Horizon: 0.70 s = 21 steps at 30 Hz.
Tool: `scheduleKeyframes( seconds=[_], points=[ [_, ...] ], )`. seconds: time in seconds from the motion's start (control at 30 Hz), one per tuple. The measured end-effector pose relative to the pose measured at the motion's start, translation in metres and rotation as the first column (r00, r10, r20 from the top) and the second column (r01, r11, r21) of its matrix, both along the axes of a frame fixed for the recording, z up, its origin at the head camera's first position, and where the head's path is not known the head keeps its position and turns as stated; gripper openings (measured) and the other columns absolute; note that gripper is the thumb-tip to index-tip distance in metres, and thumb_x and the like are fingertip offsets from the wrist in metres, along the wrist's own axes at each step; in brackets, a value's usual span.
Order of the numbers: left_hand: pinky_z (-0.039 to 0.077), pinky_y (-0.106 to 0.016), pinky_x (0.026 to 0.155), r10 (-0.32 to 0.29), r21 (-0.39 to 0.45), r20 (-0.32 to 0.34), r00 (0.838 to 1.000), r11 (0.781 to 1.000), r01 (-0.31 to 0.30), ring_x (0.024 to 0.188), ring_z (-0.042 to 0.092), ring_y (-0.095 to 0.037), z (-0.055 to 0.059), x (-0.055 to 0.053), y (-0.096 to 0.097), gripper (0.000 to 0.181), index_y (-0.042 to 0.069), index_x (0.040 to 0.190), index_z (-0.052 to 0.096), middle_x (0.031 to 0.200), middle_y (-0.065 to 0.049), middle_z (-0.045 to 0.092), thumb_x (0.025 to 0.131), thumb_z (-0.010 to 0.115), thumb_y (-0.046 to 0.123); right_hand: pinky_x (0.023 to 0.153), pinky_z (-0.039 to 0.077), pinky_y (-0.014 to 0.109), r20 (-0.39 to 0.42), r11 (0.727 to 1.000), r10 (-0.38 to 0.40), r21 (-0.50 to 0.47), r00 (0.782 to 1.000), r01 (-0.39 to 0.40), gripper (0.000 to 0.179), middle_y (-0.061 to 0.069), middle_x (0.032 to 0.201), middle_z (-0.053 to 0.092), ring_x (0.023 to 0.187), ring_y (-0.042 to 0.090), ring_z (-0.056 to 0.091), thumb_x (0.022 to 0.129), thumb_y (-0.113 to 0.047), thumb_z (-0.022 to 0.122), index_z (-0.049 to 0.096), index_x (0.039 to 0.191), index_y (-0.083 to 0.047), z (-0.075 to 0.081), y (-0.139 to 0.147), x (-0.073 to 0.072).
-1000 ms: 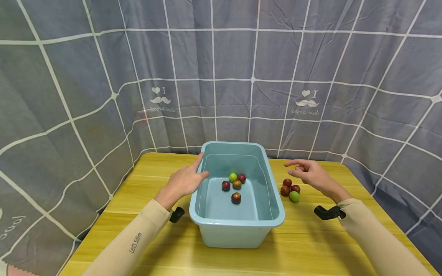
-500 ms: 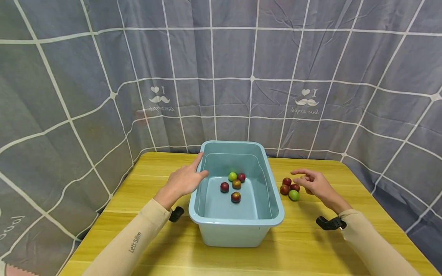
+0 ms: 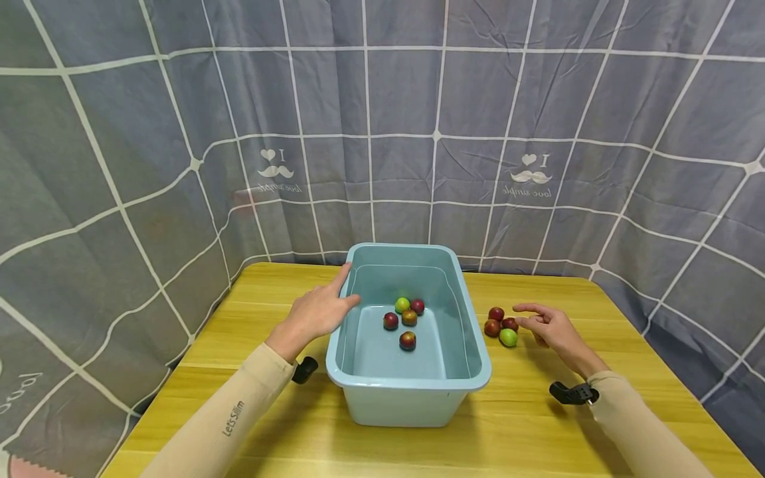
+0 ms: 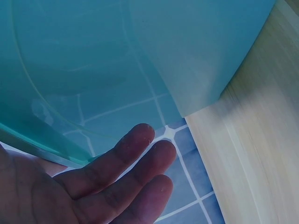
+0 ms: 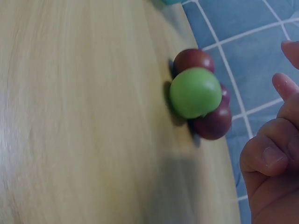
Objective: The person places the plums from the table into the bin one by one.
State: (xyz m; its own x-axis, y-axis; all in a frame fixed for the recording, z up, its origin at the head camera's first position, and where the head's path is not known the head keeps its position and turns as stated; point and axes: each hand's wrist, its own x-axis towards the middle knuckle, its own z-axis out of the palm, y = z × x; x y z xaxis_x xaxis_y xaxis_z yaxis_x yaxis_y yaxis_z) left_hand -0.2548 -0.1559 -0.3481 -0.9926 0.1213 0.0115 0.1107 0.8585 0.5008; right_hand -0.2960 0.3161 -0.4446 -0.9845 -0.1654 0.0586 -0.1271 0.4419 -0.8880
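My left hand [image 3: 317, 309] rests at the left rim of a light blue plastic basin [image 3: 409, 384]. Its index finger lies straight along the rim and the thumb reaches over it; in the left wrist view the other fingers [image 4: 148, 161] extend loosely outside the wall. Inside the basin lie a green plum [image 3: 402, 305] and several dark red ones [image 3: 408, 341]. Just right of a small cluster on the table, my right hand [image 3: 552, 332] hovers with nothing in it, index finger stretched out, other fingers bent. That cluster has a green plum [image 5: 195, 93] and three dark red plums [image 5: 214, 122].
The basin stands mid-table on a yellow wood-grain table [image 3: 526, 425]. Behind and at both sides hangs a grey curtain [image 3: 400, 93] with white grid lines. Black straps [image 3: 572, 393] sit at both wrists.
My right hand has moved rightward and down, from above the plum cluster to beside it. One dark red plum in the basin rocked slightly. The left hand stays at the rim.
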Motion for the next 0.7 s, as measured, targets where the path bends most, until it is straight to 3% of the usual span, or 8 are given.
scheduleKeyframes(
  seconds=[0.3, 0.43, 0.6, 0.7],
  points=[
    [0.045, -0.036, 0.058, 0.002, 0.001, 0.003, 1.000, 1.000, -0.002, 0.084, 0.065, -0.026, 0.000, -0.002, -0.003, 0.077, 0.032, 0.164, 0.008, 0.127, -0.016, 0.066, 0.097, 0.041, 0.053, 0.042, 0.033, 0.029, -0.013, 1.000, 0.007, 0.030, 1.000, -0.007, 0.052, -0.005, 0.055, 0.037, 0.045, 0.010, 0.034, 0.098, -0.026, 0.065, 0.054, 0.138, 0.005, -0.020, 0.014, -0.012],
    [0.045, -0.036, 0.059, 0.002, 0.004, -0.001, 1.000, 1.000, -0.002, 0.085, 0.065, -0.026, 0.000, -0.001, -0.002, 0.076, 0.032, 0.164, 0.009, 0.127, -0.016, 0.066, 0.098, 0.041, 0.053, 0.042, 0.032, 0.028, 0.045, 0.999, 0.007, 0.031, 0.999, -0.009, 0.053, -0.002, 0.055, 0.039, 0.044, 0.011, 0.034, 0.097, -0.027, 0.067, 0.054, 0.139, 0.002, -0.030, 0.016, -0.018],
    [0.045, -0.036, 0.059, -0.002, 0.009, 0.004, 1.000, 1.000, 0.002, 0.088, 0.065, -0.026, -0.002, -0.001, -0.001, 0.077, 0.032, 0.164, 0.008, 0.133, -0.016, 0.063, 0.098, 0.042, 0.052, 0.044, 0.033, 0.027, 0.150, 0.998, -0.049, 0.032, 0.988, 0.045, 0.062, -0.005, 0.054, 0.037, 0.045, 0.011, 0.034, 0.094, -0.039, 0.070, 0.053, 0.143, -0.006, -0.034, 0.017, -0.020],
    [0.045, -0.035, 0.059, -0.005, 0.009, 0.003, 1.000, 1.000, 0.005, 0.087, 0.065, -0.026, -0.002, -0.001, -0.001, 0.077, 0.032, 0.164, 0.007, 0.134, -0.016, 0.063, 0.098, 0.042, 0.051, 0.044, 0.034, 0.028, 0.154, 0.998, -0.057, 0.037, 0.986, 0.052, 0.064, -0.006, 0.053, 0.035, 0.045, 0.011, 0.034, 0.093, -0.042, 0.070, 0.052, 0.144, -0.007, -0.035, 0.016, -0.020]
  ],
)
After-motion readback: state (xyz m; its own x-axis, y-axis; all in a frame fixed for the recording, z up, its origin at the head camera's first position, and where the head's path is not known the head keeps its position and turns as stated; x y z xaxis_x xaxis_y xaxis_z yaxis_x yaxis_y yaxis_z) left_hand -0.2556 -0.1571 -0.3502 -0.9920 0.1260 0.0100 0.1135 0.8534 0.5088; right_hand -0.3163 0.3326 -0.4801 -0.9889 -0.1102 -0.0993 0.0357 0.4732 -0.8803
